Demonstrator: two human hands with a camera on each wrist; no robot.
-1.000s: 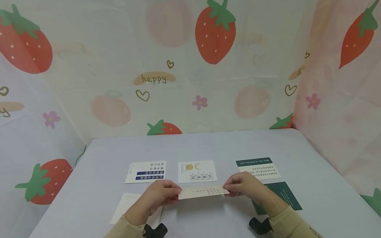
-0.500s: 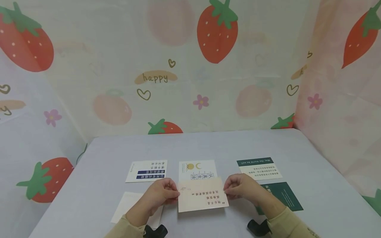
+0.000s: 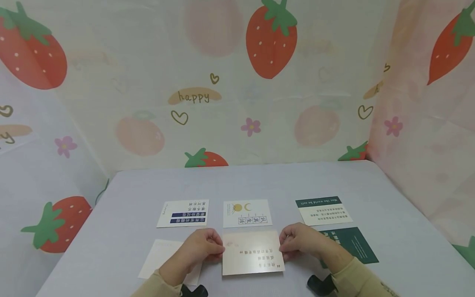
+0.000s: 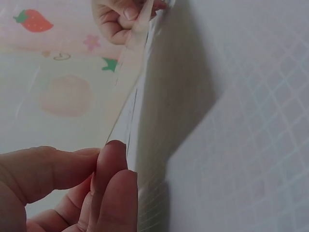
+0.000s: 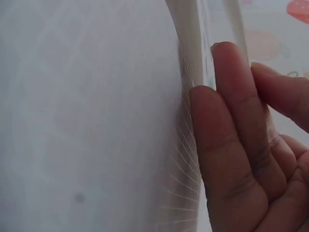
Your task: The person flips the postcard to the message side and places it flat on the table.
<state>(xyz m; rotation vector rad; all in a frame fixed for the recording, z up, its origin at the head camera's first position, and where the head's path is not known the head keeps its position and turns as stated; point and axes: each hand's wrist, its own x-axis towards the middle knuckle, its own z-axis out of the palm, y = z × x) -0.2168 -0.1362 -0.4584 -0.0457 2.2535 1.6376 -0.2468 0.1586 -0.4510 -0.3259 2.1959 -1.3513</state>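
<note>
A cream card [image 3: 253, 252] printed with lines of text lies between both hands, close over the white table. My left hand [image 3: 202, 246] pinches its left edge between thumb and fingers; in the left wrist view the card [image 4: 129, 79] runs edge-on from those fingertips toward the other hand. On the opposite side my right hand [image 3: 299, 241] pinches the right edge, thumb against index finger. In the right wrist view that hand's fingers [image 5: 236, 92] are seen from below, with the card's edge at their tips.
Behind it lies a white card with a sun and moon [image 3: 246, 213]. A blue-striped card [image 3: 183, 213] is at back left, a pale card [image 3: 157, 258] under the left forearm. Right are a green-topped card [image 3: 324, 211] and a dark green card [image 3: 356, 245]. A patterned curtain [image 3: 148, 82] hangs behind.
The cream card, first held nearly edge-on, has tilted to show its face and come down nearer the table's front. Both hands have moved slightly toward the body with it, uncovering the sun-and-moon card.
</note>
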